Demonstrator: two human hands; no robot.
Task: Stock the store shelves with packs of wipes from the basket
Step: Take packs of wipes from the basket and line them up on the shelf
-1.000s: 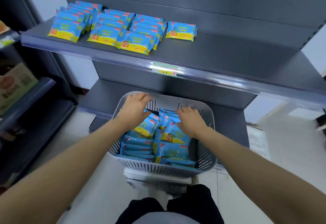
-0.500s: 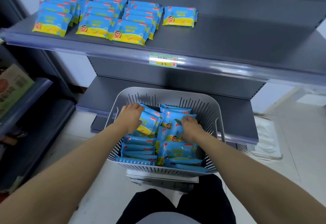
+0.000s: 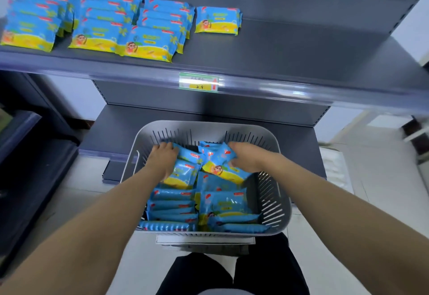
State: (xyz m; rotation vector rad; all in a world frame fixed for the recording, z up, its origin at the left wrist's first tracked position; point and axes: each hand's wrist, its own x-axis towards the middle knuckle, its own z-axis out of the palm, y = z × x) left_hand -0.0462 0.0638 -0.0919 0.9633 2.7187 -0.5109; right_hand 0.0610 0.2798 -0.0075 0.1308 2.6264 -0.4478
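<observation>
A grey slotted basket [image 3: 277,204] stands below me, filled with several blue-and-yellow packs of wipes [image 3: 220,204]. My left hand [image 3: 162,158] is inside it, closed on one pack [image 3: 182,175] at the left. Over at the right, my right hand [image 3: 246,157] grips another pack [image 3: 222,167], tilted and raised a little above the pile. On the dark grey upper shelf [image 3: 290,48] lie several rows of the same packs [image 3: 102,25] at the left, with a single pack [image 3: 217,20] furthest right.
A green and yellow price tag [image 3: 198,82] sits on the upper shelf's front rail. An empty lower shelf [image 3: 116,132] runs behind the basket. Another dark shelf unit [image 3: 21,132] stands at the left. White tiled floor [image 3: 380,178] lies at the right.
Both hands have closed on packs in the basket and begun lifting them; the right pack has tilted up. The camera has shifted nearer to the shelf.
</observation>
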